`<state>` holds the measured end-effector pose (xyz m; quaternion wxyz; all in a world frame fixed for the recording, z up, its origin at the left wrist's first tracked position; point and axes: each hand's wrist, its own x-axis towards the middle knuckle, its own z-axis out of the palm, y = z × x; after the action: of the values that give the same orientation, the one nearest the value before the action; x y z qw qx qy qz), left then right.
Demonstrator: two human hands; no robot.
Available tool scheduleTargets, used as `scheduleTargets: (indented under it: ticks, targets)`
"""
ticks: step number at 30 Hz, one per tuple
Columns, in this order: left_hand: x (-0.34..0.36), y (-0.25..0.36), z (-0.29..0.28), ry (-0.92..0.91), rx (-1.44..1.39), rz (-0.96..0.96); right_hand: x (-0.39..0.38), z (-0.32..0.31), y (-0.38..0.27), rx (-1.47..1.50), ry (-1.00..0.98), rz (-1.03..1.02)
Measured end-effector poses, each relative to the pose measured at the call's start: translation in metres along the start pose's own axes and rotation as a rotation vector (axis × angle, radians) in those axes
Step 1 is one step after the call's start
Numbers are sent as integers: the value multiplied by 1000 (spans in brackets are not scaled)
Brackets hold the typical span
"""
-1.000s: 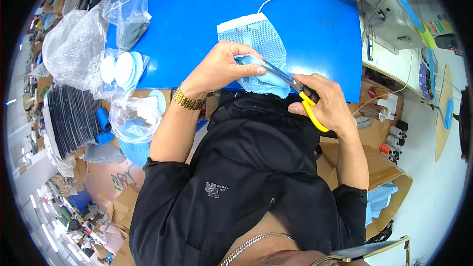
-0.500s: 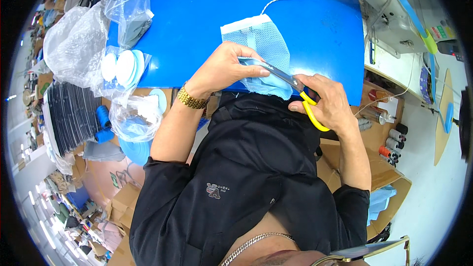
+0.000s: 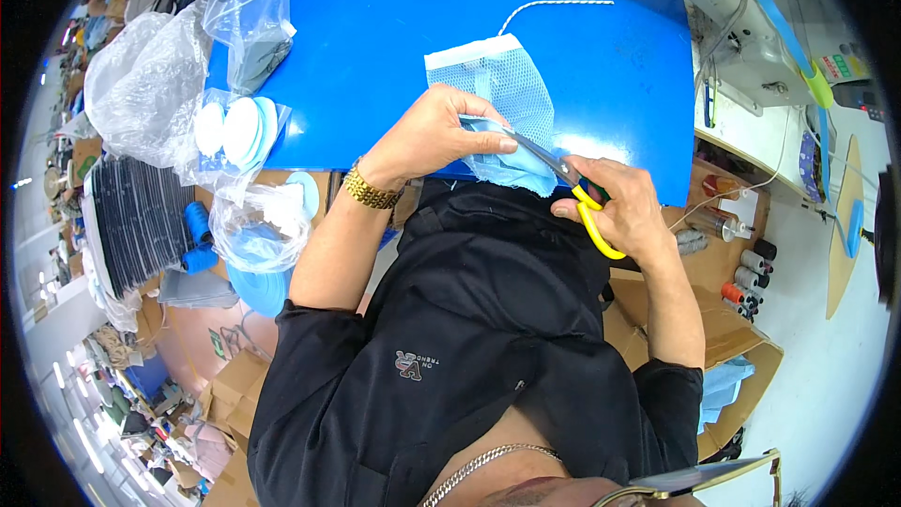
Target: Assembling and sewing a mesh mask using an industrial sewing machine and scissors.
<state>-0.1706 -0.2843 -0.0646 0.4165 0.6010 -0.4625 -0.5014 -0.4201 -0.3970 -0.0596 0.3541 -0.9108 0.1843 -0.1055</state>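
Observation:
My left hand [image 3: 458, 128] pinches the folded edge of a light-blue mesh bag [image 3: 516, 84] at the front edge of the blue table. A white band runs along the bag's far edge, and a white cord [image 3: 558, 4] trails from it across the tabletop. In my right hand [image 3: 619, 202] is a pair of scissors [image 3: 593, 218] with yellow handles. Their dark blades point left along the near part of the bag, with the tips by my left fingertips. Whether fabric lies between the blades is hard to make out.
Clear plastic bags [image 3: 141, 75] and white discs [image 3: 242, 131] lie at the table's left [image 3: 375, 19]. Beyond its right edge stands a sewing machine [image 3: 741, 9]. Thread spools [image 3: 746, 277] line the lower right, above an open cardboard box [image 3: 751, 366] holding blue fabric.
The scissors' handles have spread a little and my right hand has shifted slightly down. The bag and cord appear slightly lower. My left hand keeps its pinch.

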Motion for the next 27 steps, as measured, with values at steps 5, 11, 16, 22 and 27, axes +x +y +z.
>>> scheduleTargets:
  ticks: [5, 11, 16, 22, 27]
  targets:
    - [2, 3, 1, -18, -6, 26, -4, 2, 3, -22, 57, -16]
    - [4, -7, -2, 18, -96, 31, 9, -18, 30, -262, 323, 203]
    - [12, -8, 0, 48, -143, 4, 31, -45, 72, -495, 383, 361]
    - [12, -6, 4, 120, -60, 54, 46, -30, 17, -144, 394, 107]
    - [21, -10, 7, 240, -127, 152, 56, 33, -4, 358, 249, 163]
